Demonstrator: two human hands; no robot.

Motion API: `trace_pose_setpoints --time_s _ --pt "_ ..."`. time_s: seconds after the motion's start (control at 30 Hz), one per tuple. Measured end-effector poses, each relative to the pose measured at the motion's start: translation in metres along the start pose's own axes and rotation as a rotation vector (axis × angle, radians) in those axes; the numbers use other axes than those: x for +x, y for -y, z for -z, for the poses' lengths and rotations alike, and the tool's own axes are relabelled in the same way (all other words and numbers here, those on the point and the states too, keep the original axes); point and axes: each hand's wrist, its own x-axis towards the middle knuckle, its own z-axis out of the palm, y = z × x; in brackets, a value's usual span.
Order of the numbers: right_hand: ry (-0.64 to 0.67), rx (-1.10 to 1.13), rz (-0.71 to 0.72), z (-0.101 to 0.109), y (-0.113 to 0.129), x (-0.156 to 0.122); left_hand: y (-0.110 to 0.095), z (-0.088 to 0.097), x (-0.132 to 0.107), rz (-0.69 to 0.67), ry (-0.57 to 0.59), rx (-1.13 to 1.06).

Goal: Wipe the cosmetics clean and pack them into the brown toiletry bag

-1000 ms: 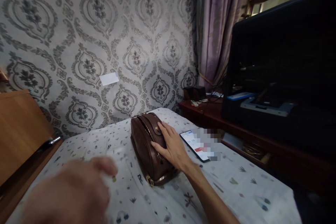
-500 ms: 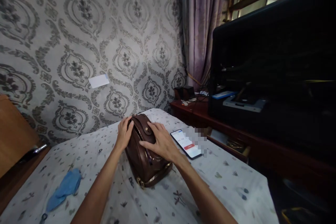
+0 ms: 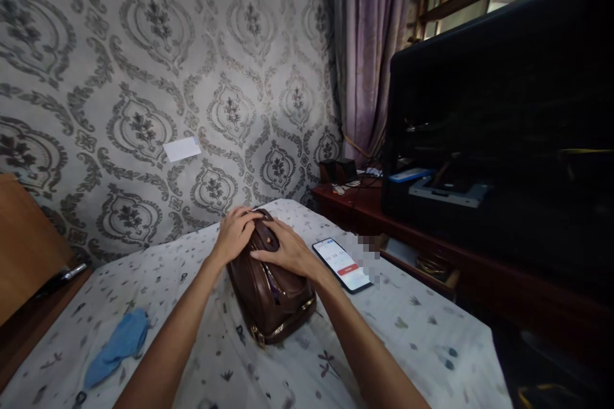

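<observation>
A brown leather bag [image 3: 273, 307] with brass zips and a snap tab lies on the patterned bed sheet [image 3: 422, 358]. At its far end, my left hand [image 3: 236, 233] is closed over the top edge, thumb near the tab. My right hand [image 3: 288, 249] grips the bag from the right, with the thumb across the front and the fingers over the far side by the tab. A zip on the front pocket hangs partly open below my right thumb. My left fingertips are partly hidden behind the bag.
Right of the bag lies a phone [image 3: 343, 265] with its screen lit. A blue cloth [image 3: 118, 345] is at the left. A dark red desk [image 3: 350, 201] with an open drawer [image 3: 417, 265] and a big black screen-like panel [image 3: 499, 96] stands at the right. Patterned wallpaper is behind.
My left hand has moved right and further over the bag's top end, closer to my right hand. My right hand has shifted slightly, its thumb a little left. The bag stays in place.
</observation>
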Motion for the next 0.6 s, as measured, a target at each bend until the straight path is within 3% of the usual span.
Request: trace_pose_setpoints --time_s 0.1,0.3,0.6 --pt "-0.017 -0.019 0.029 0.001 0.002 -0.001 -0.011 0.005 0.017 -0.054 0.136 0.085" --pt "-0.031 -0.06 0.051 -0.001 0.001 -0.002 -0.015 0.002 0.032 -0.046 0.172 0.127" --pt "-0.024 -0.077 0.043 0.0 0.0 -0.003 -0.01 0.0 0.029 -0.076 0.18 0.11"
